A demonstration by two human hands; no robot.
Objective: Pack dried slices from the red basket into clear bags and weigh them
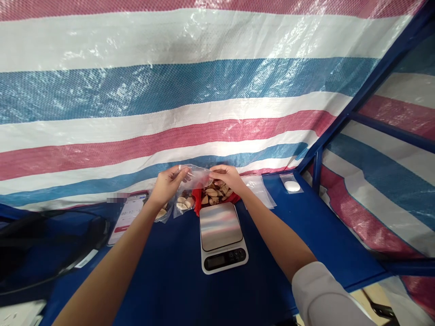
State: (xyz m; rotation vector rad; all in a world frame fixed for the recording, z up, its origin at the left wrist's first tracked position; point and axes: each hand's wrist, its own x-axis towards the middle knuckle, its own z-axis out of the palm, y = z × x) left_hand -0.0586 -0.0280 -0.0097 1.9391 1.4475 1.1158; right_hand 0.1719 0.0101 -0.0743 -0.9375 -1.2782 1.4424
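A clear plastic bag [197, 174] is stretched between my two hands, above the far side of the table. My left hand [167, 184] pinches its left edge with thumb and fingers. At its right edge my right hand [227, 176] grips it the same way. Below the bag lies a red bag [197, 201], opened out around a heap of dried, pale brown slices [214, 192]. Just in front stands a white kitchen scale [222, 235] with a bare metal plate; its display looks dark. Small clear bags with pale slices [184, 203] lie beside the red bag, under my left hand.
A phone [128, 217] showing a timer leans left of my left forearm. Flat clear bags [260, 190] lie right of the heap, and a small bag with a white round item [292, 186] farther right. Black cables [84, 235] and a power strip [22, 312] are at left. Striped sheeting [170, 95] hangs behind.
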